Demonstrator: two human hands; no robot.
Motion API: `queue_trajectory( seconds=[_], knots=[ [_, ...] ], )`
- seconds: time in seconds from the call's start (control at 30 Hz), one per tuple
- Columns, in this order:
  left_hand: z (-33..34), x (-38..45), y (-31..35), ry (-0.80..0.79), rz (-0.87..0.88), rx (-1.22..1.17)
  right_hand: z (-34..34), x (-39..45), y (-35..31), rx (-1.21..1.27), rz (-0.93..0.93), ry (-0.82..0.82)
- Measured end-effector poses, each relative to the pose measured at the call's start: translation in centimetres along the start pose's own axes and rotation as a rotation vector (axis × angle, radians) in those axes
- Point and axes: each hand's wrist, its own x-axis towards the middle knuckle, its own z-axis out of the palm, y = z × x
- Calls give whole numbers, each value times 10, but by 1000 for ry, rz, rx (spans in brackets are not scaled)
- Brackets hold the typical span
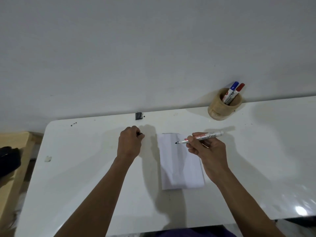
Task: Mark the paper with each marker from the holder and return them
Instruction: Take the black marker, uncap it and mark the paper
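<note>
Over the folded white paper [181, 161] on the white table [85, 168], the right hand [207, 151] grips the uncapped black-tipped marker [200, 137]; left hand [130, 142] fists its black cap [140, 133]. Lowering the tip gently should mark cleanly.

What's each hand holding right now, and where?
Right hand holds the uncapped marker mid-barrel, tip over the paper. Left hand is closed on a small black piece, likely the cap.

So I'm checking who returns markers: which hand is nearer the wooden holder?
The right hand, holding the uncapped marker over the paper, sits below-left of the holder. The left hand is farther, fisted left of the paper.
</note>
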Motion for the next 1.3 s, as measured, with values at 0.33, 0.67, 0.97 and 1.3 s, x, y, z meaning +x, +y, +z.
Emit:
queue_trajectory(
  seconds=[0.33,0.67,0.97,1.3],
  knots=[
    [1,-27,5,101,-111,3,9,12,2,-54,-37,-38],
    [64,-101,-10,27,370,294,14,21,22,-197,-117,-144],
    [63,-98,-9,-13,309,424,40,48,33,-391,-320,-212],
    [68,-96,-15,42,328,423,44,75,53,-475,-325,-222]
  ],
)
